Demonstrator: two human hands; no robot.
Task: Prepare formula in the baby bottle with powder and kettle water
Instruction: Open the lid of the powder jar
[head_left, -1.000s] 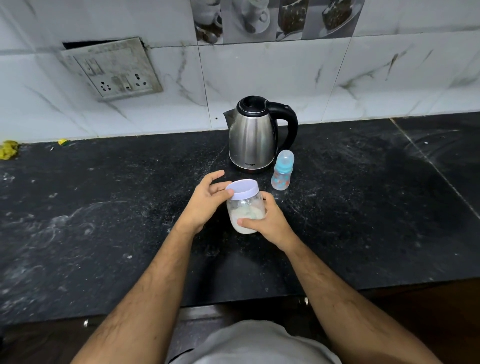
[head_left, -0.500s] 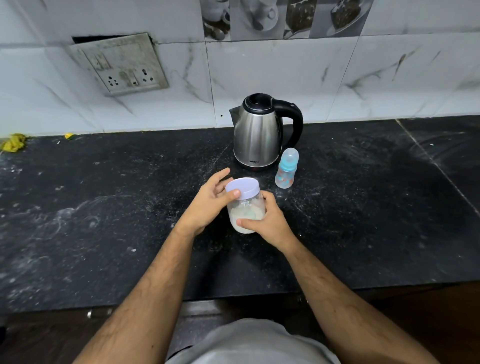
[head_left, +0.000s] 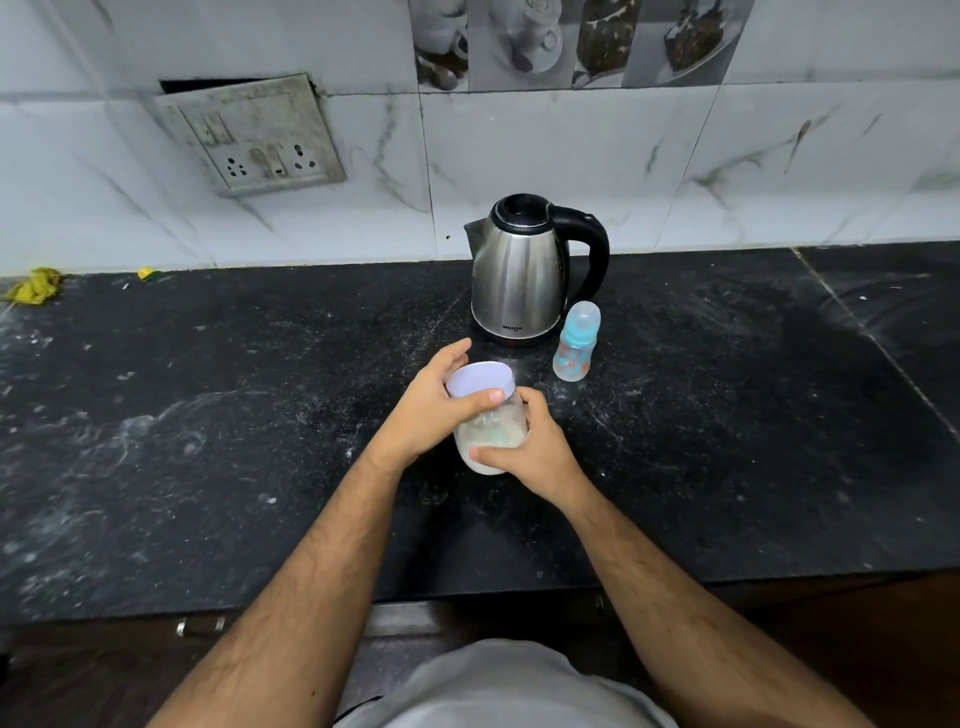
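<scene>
A clear jar (head_left: 491, 434) of white powder with a pale lilac lid (head_left: 479, 378) is held just above the black counter (head_left: 208, 441). My right hand (head_left: 530, 449) wraps the jar's lower body from the right. My left hand (head_left: 434, 408) grips around the lid, thumb across its front. Behind them stands a steel kettle (head_left: 519, 275) with a black handle and closed lid. A small baby bottle (head_left: 576, 343) with a blue collar and clear cap stands upright just right of the kettle's base.
A dusty wall socket plate (head_left: 254, 135) sits on the tiled wall at the left. Yellow scraps (head_left: 34, 286) lie at the counter's back left edge. The counter's front edge runs just before my body.
My left hand has closed further around the lid, its thumb now across the front. The jar stays between both hands, and the camera has shifted slightly.
</scene>
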